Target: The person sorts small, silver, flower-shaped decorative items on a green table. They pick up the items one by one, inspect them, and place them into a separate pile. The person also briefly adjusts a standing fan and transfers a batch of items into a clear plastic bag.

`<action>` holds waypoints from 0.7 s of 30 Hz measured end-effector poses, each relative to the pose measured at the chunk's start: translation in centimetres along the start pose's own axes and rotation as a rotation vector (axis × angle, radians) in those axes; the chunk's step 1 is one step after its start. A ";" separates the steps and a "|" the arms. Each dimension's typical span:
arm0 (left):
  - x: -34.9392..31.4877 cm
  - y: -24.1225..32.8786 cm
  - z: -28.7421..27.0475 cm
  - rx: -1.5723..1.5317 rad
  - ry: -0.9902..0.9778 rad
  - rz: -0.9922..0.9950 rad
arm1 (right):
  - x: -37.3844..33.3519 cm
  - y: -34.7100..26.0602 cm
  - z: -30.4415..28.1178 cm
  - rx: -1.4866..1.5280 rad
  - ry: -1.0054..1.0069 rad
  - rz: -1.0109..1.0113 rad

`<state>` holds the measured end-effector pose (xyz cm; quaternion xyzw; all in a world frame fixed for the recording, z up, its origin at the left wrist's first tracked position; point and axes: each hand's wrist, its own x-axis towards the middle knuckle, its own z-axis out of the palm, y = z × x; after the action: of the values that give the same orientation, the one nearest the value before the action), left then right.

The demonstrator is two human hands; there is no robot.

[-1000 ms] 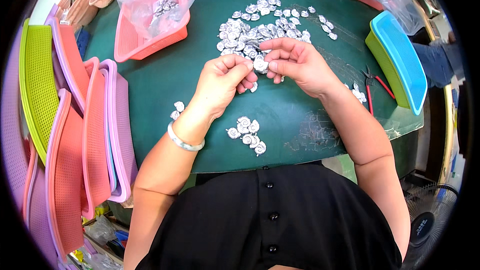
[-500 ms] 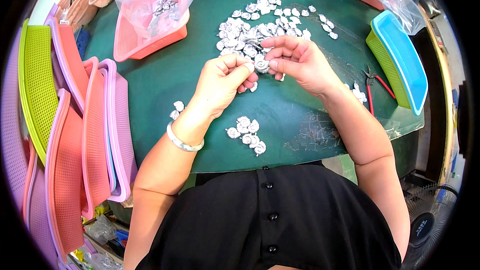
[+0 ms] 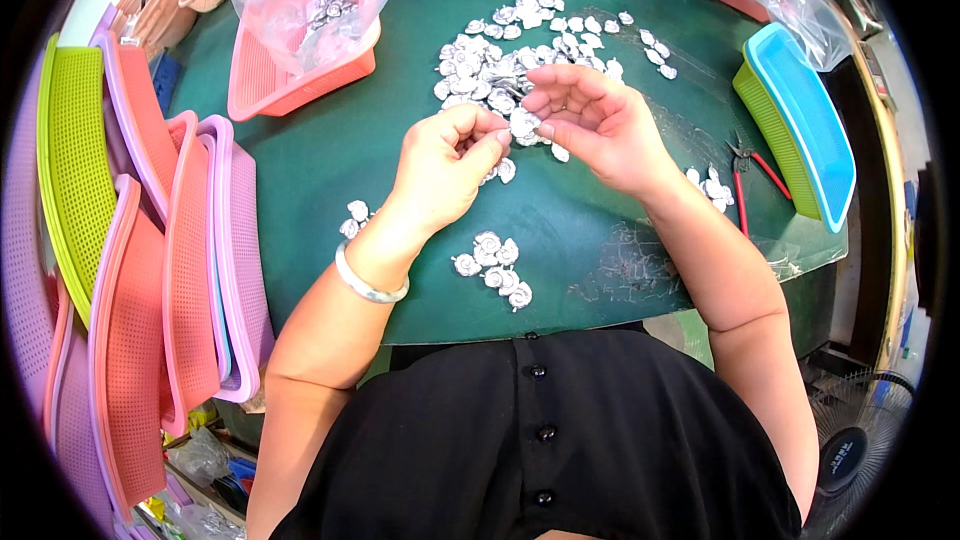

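Left hand [image 3: 447, 162] pinches one silver spiral piece [image 3: 523, 125], just past twelve o'clock; right hand [image 3: 612, 133] half-curled against it, grip unclear. Green surface [image 3: 575, 210], near edge: six o'clock. Fan [image 3: 843, 457], four o'clock: hub lettered.

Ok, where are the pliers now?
In the head view, the red-handled pliers lie on the right of the green table, between a few silver pieces and the blue basket.

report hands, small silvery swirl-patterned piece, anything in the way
Left hand and right hand at opposite sides of one small silvery swirl-patterned piece. Pile of similar silvery pieces just beyond. Red-handled pliers off right, clear of both.
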<state>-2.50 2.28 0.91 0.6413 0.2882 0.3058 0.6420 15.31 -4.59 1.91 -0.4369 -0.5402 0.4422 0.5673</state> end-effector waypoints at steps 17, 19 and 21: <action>0.3 0.1 -0.5 -0.203 0.039 -0.095 | 0.2 -0.1 -1.5 -0.887 -0.078 -0.136; 0.5 0.2 -0.8 -0.398 0.013 -0.186 | 0.3 0.3 -1.3 -0.967 -0.097 -0.211; 0.5 0.4 -0.8 -0.512 0.001 -0.249 | 0.3 0.2 -0.8 -1.008 -0.109 -0.296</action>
<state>-2.79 3.21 1.27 0.4178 0.2783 0.2879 0.8155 16.09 -4.26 1.75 -0.5511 -0.7703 0.0649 0.3143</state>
